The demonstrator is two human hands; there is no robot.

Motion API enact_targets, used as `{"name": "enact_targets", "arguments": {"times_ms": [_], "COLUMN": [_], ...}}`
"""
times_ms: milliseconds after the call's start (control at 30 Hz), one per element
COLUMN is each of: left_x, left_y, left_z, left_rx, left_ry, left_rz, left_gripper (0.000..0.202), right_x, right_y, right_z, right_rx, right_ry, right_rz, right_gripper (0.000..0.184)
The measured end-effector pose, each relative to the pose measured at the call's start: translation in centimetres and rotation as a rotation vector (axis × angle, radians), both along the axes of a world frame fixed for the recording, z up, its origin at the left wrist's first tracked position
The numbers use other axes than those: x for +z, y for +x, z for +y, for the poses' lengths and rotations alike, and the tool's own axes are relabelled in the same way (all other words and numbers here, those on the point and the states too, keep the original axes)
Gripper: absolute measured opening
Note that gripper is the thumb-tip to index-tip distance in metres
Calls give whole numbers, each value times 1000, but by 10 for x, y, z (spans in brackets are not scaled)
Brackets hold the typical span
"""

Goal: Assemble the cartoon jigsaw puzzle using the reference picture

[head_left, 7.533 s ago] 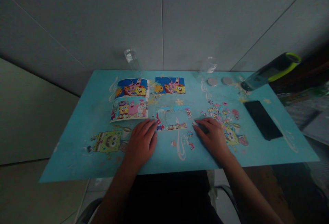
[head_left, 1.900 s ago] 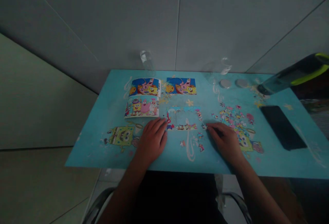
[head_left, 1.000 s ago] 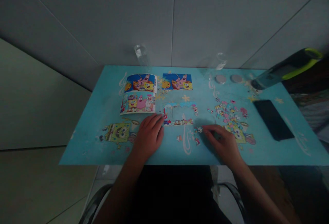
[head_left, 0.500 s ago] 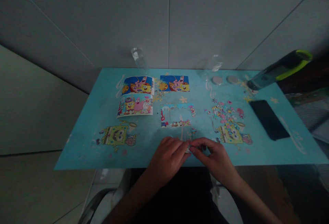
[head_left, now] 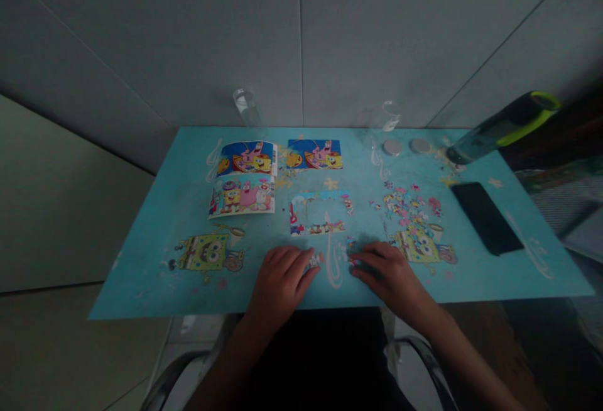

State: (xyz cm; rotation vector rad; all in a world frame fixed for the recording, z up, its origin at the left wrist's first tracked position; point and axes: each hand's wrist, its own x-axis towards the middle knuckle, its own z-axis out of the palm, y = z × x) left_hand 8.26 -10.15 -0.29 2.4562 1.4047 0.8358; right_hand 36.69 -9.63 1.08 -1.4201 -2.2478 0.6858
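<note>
My left hand (head_left: 281, 276) is closed near the table's front edge, thumb and fingers pinching a small cluster of puzzle pieces (head_left: 315, 261). To its right, my right hand (head_left: 389, 269) is bent low over the table, its thumb and fingertips on a small puzzle piece (head_left: 352, 262). Another loose bit lies just beyond those fingertips. Beyond both hands sits a partly joined puzzle border (head_left: 318, 229), with bare table inside it. A heap of loose puzzle pieces (head_left: 404, 205) is spread past my right hand, some over the printed cartoon on the tabletop.
Back left lie a folded picture sheet (head_left: 242, 194) and a flat picture card (head_left: 315, 154). Clear tubes (head_left: 247, 108) stand near the wall, with two round lids (head_left: 392, 147) at back right. A black phone (head_left: 487, 217) and a dark bottle (head_left: 504, 128) are on the right.
My hands were together over the pieces and have now parted: the left has moved left with the cluster, the right stays by a single piece. The view has shifted slightly.
</note>
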Motion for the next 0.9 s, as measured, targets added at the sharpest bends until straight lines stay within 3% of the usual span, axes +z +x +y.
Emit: {"name": "enact_targets", "arguments": {"times_ms": [233,400,567,800,900], "left_x": [-9,-8,-7,-8,-8], "left_y": [-3,-2,-1,-1,-1], "left_z": [0,2,2,2,2], "left_rx": [1,-7,4,-10,-11], "left_ry": [9,15,16,2,-4], "left_rz": [-9,-10,-4,0,1], "left_gripper": [30,30,30,31,32], "right_x": [-1,1,1,-6,-7], "right_y": [1,5,-1,0,0], "right_z": [8,38,63,63,60], "right_rx": [-53,-174,-129,-121,-138], "right_ry": [26,84,79,78,71], "right_rz": [45,66,94,108,120], "right_gripper": [16,17,15,30,27]}}
